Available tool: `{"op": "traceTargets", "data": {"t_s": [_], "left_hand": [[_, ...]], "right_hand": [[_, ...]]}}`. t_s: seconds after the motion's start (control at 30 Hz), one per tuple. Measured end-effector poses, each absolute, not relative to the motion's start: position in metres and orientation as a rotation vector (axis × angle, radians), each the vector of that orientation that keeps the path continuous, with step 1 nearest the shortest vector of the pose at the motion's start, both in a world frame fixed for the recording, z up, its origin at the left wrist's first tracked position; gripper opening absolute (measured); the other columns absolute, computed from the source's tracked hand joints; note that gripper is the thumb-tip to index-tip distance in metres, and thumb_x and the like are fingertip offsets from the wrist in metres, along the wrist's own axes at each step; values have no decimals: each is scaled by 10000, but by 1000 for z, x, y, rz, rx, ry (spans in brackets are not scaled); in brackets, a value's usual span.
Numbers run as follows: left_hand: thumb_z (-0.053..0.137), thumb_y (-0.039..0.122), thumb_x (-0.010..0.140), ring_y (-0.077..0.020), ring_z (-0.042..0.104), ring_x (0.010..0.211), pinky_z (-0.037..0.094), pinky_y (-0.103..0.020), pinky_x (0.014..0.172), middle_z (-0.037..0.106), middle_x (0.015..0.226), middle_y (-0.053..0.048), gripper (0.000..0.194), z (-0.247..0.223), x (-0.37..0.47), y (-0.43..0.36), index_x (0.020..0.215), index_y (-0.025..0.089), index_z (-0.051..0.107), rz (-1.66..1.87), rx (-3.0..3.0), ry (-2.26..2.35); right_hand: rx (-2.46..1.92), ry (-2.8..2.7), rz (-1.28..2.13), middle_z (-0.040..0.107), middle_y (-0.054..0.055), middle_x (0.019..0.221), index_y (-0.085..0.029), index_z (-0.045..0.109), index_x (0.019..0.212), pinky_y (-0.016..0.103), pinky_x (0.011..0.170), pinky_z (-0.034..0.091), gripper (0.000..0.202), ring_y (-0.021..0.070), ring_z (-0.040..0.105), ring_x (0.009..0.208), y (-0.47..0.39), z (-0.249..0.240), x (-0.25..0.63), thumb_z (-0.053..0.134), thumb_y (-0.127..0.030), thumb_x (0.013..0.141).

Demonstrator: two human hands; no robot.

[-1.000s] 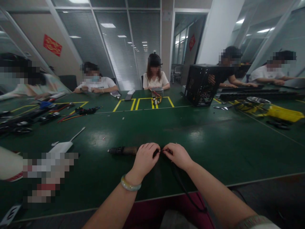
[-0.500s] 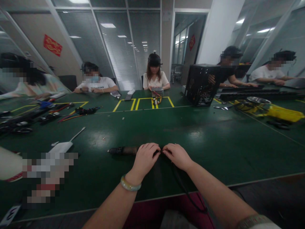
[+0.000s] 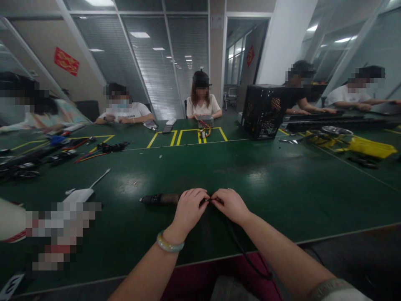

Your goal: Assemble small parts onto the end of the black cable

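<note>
A dark, slim electric screwdriver (image 3: pixel 164 199) lies across the green table, its bit end pointing left. Over its rear end my left hand (image 3: pixel 190 211) is closed, hiding that part. My right hand (image 3: pixel 231 205) pinches the end of a black cable (image 3: pixel 239 242), which drops from under the palm over the table's front edge. The fingertips of both hands almost meet at the tool's tail. A small shiny bit shows between them, too small to tell whether plug and socket are joined.
To the left a person's blurred hand is beside a white device (image 3: pixel 79 195) with a short lead. Cable bundles (image 3: pixel 114 146) lie beyond. A black computer case (image 3: pixel 261 110) stands at the back, with a yellow basket (image 3: pixel 371 147) to its right. Several people sit around the table (image 3: pixel 282 175).
My fingertips have parted very slightly, and a shiny bit now shows between them. The whole view has shifted a little; the screwdriver stays in place on the table.
</note>
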State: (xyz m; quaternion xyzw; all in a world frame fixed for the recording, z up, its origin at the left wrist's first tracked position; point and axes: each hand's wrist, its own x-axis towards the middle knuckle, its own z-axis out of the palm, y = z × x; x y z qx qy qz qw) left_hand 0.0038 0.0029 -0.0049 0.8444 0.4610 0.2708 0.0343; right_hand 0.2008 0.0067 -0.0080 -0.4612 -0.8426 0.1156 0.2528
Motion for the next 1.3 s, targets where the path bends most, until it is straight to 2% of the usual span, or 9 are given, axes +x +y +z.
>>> {"op": "traceTargets", "data": {"t_s": [0.27,0.43,0.7,1.3], "left_hand": [[605,223,877,-215,575,1039,414,-381,908,652,1093,-19,67,-3,4,2,935,249,628,822,2615,1408],[618,196,857,-212,581,1030,418,-373,910,655,1084,-11,147,-3,4,2,992,255,613,834,2602,1431],[582,208,879,-213,577,1044,419,-378,920,649,1090,-25,95,0,5,0,960,245,618,854,2599,1412],[627,185,850,-207,573,1040,408,-379,919,647,1088,-7,142,0,4,0,977,247,609,832,2573,1427]], "right_hand": [[-1250,-2272,293,657,-13,834,-223,664,914,289,760,375,62,148,595,793,7,-9,201,659,-195,858],[-1260,-2269,309,661,-6,832,-225,666,917,297,750,372,55,158,596,794,6,-7,201,654,-204,867],[-1278,-2253,325,658,-6,840,-219,658,923,307,771,381,49,158,592,802,6,-6,202,628,-212,884],[-1266,-2265,363,682,10,901,-224,669,932,313,794,393,90,171,611,858,5,-3,201,582,-243,923]]}}
